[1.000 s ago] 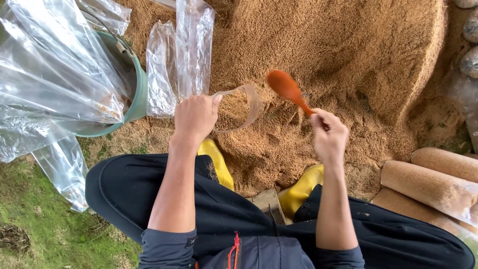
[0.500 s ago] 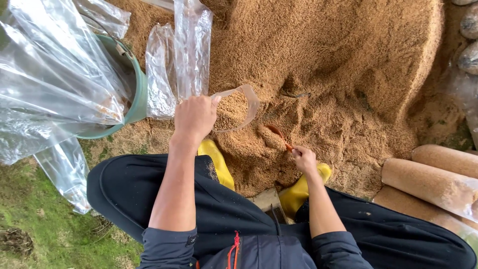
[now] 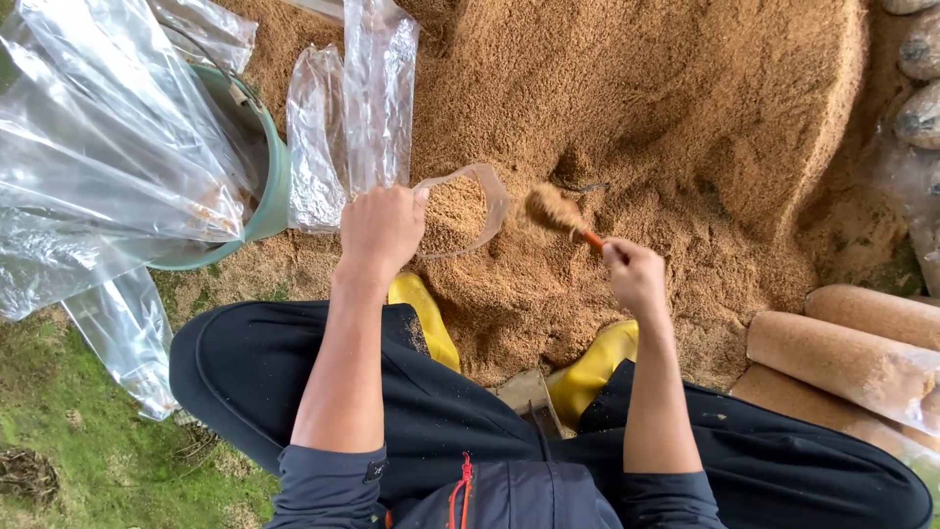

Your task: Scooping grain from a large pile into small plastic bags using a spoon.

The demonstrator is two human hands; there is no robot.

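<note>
My left hand point(image 3: 380, 229) grips the rim of a clear plastic bag point(image 3: 460, 211), holding its mouth open; the bag is partly filled with brown sawdust. My right hand point(image 3: 634, 275) holds an orange spoon point(image 3: 560, 215) heaped with sawdust, just right of the bag's mouth. Both hands hover over a large sawdust pile point(image 3: 646, 127) on the ground. My yellow boots point(image 3: 593, 364) rest at the pile's near edge.
A green bucket point(image 3: 266, 186) draped with clear plastic bags point(image 3: 108, 147) stands at the left. More empty bags point(image 3: 377, 98) lie on the pile. Filled cylindrical sawdust bags point(image 3: 847, 358) lie at the right. Grass covers the lower left.
My right hand dipped the spoon into the pile and has raised it loaded with sawdust toward the bag's mouth. My left hand stayed holding the bag.
</note>
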